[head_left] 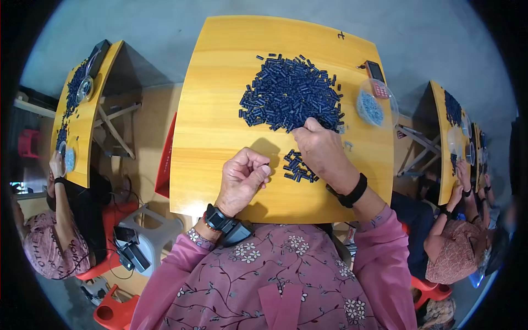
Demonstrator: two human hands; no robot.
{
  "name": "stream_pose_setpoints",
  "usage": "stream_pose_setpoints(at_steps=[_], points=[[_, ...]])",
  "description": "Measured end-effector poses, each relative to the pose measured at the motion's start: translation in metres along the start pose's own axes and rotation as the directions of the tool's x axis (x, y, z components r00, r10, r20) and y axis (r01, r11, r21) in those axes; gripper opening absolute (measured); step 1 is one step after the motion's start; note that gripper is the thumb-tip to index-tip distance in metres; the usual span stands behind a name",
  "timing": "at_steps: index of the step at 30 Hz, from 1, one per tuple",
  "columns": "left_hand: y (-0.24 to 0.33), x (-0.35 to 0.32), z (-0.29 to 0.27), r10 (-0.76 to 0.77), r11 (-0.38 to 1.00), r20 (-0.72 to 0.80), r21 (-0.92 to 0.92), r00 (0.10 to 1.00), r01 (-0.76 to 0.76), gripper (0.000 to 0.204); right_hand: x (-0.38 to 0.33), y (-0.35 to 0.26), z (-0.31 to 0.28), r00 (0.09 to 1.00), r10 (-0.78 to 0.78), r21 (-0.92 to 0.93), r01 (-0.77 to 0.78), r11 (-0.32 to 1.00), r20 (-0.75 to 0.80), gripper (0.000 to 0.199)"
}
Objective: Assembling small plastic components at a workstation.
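Observation:
A large heap of short dark-blue tubular pieces (291, 91) lies on the yellow wooden table (220, 60). My left hand (242, 180) is closed in a pinch at the near left, with the dark tip of a small piece (267, 164) showing between thumb and forefinger. At the heap's near edge, my right hand (322, 146) reaches down with curled fingers; its fingertips are partly hidden, so what they grip does not show. Just left of my right wrist sits a smaller group of the same dark pieces (297, 168), apart from the heap.
Right of the heap stands a clear round tub (370, 110) of small light-blue parts, beside a red-and-black handheld device (376, 74). A few loose clear bits (347, 146) lie near my right hand. Other people work at yellow tables (82, 148) on both sides.

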State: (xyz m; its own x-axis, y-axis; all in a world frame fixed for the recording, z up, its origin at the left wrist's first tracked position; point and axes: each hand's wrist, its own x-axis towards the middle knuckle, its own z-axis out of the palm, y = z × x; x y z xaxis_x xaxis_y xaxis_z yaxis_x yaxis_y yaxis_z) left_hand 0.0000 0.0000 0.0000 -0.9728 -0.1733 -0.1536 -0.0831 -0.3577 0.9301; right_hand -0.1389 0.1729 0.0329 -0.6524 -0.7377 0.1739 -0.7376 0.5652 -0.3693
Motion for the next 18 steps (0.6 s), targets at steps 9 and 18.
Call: stream_pose_setpoints(at_steps=[9, 18], points=[[0.005, -0.002, -0.003, 0.013, 0.999, -0.007, 0.032, 1.000, -0.013, 0.007, -0.007, -0.006, -0.003, 0.999, 0.006, 0.028, -0.007, 1.000, 0.043, 0.003], [0.005, 0.001, -0.001, 0.009, 0.999, -0.050, -0.032, 0.999, -0.011, 0.014, -0.005, -0.001, -0.008, 0.999, 0.012, 0.178, -0.018, 0.984, 0.033, 0.006]])
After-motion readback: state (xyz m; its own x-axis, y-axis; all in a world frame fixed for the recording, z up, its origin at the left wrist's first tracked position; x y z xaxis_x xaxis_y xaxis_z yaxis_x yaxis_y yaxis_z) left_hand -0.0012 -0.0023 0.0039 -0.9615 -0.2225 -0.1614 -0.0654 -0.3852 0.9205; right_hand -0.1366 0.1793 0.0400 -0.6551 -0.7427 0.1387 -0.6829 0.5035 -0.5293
